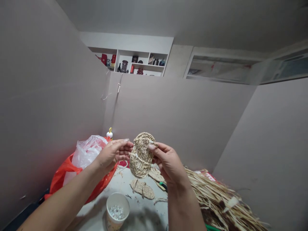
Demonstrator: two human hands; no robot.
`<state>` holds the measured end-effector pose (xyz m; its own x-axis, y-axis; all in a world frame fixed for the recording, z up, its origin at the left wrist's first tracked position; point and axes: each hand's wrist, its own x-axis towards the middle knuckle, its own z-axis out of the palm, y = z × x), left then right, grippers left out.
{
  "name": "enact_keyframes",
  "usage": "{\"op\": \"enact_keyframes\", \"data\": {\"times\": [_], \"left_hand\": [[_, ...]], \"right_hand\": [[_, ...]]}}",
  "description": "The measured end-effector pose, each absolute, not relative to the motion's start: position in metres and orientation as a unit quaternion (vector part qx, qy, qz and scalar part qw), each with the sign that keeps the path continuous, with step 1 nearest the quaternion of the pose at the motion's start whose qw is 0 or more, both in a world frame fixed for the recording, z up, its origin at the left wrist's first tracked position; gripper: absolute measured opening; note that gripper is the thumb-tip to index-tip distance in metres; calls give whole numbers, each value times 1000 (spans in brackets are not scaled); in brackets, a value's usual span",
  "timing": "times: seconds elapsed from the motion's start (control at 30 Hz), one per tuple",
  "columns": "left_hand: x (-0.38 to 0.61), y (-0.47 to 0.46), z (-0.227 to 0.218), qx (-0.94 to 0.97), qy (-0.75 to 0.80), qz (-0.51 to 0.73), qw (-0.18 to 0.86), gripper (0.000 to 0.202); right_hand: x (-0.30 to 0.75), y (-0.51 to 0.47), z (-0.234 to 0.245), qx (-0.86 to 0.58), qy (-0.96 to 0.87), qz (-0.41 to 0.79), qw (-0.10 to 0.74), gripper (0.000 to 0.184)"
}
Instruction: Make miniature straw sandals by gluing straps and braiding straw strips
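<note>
Both my hands hold up a small oval woven straw sandal (141, 155) in front of me, above the table. My left hand (113, 154) pinches its left edge, where a braided strap crosses it. On the right side, my right hand (166, 160) grips it with the thumb pressed on the upper rim. Below them on the table lies a second small woven sandal (142, 188), and another woven piece (156, 175) shows behind my right hand.
A paper cup (117, 210) holding several clear beads stands at the near table edge. Red and clear plastic bags (84, 160) sit at the left, a glue bottle (109, 133) behind them. A heap of dry straw (216, 199) fills the right. Grey partition walls enclose the table.
</note>
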<state>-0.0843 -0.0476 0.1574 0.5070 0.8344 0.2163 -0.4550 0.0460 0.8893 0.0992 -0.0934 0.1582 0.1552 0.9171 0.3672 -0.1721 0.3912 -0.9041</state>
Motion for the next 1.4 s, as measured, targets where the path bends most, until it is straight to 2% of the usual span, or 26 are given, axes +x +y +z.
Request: {"op": "enact_keyframes", "data": {"times": [0.13, 0.47, 0.67, 0.9, 1.17, 1.4], "left_hand": [[-81, -45, 154, 510, 194, 427, 721, 29], [-80, -42, 149, 572, 169, 396, 698, 45], [-71, -41, 141, 561, 195, 465, 656, 35], [-72, -43, 143, 542, 183, 537, 620, 32], [-69, -44, 139, 550, 179, 571, 582, 25], [-64, -45, 136, 520, 180, 588, 592, 25]], "right_hand": [[101, -88, 157, -387, -484, 406, 672, 26], [104, -80, 154, -393, -437, 397, 705, 29], [101, -81, 155, -391, -439, 407, 699, 29], [102, -86, 155, -400, -534, 412, 621, 33], [97, -83, 153, -399, -530, 394, 636, 34], [99, -85, 153, -401, -546, 394, 621, 34]]}}
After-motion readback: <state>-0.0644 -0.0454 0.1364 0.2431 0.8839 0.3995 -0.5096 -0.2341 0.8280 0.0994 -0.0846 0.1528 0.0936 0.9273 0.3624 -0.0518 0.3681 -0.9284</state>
